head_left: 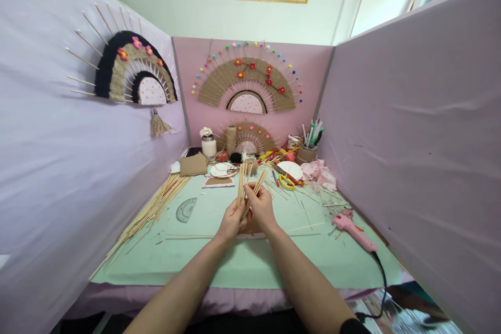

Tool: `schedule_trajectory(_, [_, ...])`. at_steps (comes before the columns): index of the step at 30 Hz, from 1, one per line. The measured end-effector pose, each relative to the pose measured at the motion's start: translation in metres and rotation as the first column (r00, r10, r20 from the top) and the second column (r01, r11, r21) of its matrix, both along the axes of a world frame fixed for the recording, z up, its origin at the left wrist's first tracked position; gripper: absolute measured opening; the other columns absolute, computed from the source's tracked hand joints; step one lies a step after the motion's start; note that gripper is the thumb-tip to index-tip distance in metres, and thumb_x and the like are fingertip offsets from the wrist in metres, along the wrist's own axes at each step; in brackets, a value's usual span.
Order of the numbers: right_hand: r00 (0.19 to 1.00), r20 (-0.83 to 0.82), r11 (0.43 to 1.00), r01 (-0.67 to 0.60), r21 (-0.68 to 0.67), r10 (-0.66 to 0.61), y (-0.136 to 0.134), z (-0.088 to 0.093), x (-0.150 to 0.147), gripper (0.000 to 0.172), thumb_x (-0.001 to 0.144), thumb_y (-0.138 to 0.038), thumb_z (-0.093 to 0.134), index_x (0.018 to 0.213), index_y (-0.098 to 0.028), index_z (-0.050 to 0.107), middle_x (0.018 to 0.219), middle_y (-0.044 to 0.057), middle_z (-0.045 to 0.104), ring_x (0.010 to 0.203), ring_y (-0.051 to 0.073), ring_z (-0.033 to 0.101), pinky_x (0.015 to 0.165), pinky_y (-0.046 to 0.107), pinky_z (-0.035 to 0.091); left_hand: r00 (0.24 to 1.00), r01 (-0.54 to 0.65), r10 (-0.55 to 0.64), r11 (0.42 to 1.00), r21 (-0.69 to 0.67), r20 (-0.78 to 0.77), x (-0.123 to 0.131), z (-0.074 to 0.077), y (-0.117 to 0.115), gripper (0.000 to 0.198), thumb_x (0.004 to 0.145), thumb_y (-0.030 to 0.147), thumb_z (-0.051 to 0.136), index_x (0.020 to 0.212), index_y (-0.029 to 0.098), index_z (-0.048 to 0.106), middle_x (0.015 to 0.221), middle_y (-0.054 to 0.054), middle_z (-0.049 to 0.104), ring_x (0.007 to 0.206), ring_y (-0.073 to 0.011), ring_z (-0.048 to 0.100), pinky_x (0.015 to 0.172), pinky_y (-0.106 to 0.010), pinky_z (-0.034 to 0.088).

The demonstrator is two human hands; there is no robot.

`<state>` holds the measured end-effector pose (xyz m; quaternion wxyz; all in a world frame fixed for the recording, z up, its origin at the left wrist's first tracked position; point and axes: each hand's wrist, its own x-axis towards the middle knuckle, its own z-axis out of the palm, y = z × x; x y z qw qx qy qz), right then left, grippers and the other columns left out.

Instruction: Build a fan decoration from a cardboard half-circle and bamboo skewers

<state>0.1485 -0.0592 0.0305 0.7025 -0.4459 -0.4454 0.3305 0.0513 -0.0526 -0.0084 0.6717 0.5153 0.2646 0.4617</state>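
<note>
Both my hands meet over the middle of the table, with a bundle of thin wooden sticks [241,183] between them. My left hand [231,219] is closed round the lower part of the bundle. Some of the sticks [259,182] lean to the right in the fingers of my right hand [261,206], which is closed on them. Under my hands lies a brown cardboard piece [251,227] with a pale printed edge, partly hidden. Thin sticks [188,236] lie across the table beside it.
A pile of long sticks [151,209] and a protractor [186,210] lie left. Yellow-handled scissors [287,181], white plates [290,170] and a pen holder [307,154] stand or lie behind. At right is a pink glue gun [354,232] with a cord. Decorated fans [250,83] hang on partition walls.
</note>
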Motion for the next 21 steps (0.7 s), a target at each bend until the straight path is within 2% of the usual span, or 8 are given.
schedule_trajectory(12, [0.994, 0.088, 0.998, 0.057, 0.006, -0.058, -0.0021, 0.0008, -0.0002, 0.026, 0.081, -0.045, 0.058, 0.075, -0.019, 0.055, 0.065, -0.003, 0.054, 0.061, 0.014, 0.048, 0.06, 0.026, 0.04, 1.0, 0.002, -0.002, 0.999, -0.037, 0.016, 0.0001, -0.0007, -0.0006, 0.051, 0.077, 0.067, 0.063, 0.08, 0.019, 0.049, 0.048, 0.01, 0.042, 0.031, -0.0021, 0.02, 0.034, -0.019, 0.011])
schedule_trajectory(17, [0.985, 0.146, 0.996, 0.083, 0.032, -0.087, -0.0047, 0.0024, -0.0003, 0.022, 0.084, -0.041, 0.053, 0.074, -0.021, 0.051, 0.069, -0.003, 0.054, 0.065, 0.014, 0.049, 0.066, 0.027, 0.041, 1.0, -0.001, 0.002, 0.999, -0.044, 0.014, 0.0003, 0.0014, -0.0015, 0.051, 0.075, 0.067, 0.066, 0.081, 0.018, 0.049, 0.047, 0.011, 0.039, 0.032, -0.0016, 0.02, 0.034, -0.018, 0.011])
schedule_trajectory(21, [0.99, 0.104, 0.995, 0.09, 0.039, -0.093, -0.004, 0.002, -0.0012, 0.013, 0.08, -0.034, 0.055, 0.081, -0.021, 0.052, 0.074, -0.003, 0.056, 0.069, 0.014, 0.051, 0.071, 0.027, 0.043, 1.0, -0.014, 0.015, 0.999, -0.053, 0.018, 0.0003, 0.0026, -0.0024, 0.052, 0.074, 0.067, 0.066, 0.082, 0.018, 0.049, 0.047, 0.011, 0.039, 0.032, -0.0015, 0.02, 0.034, -0.017, 0.011])
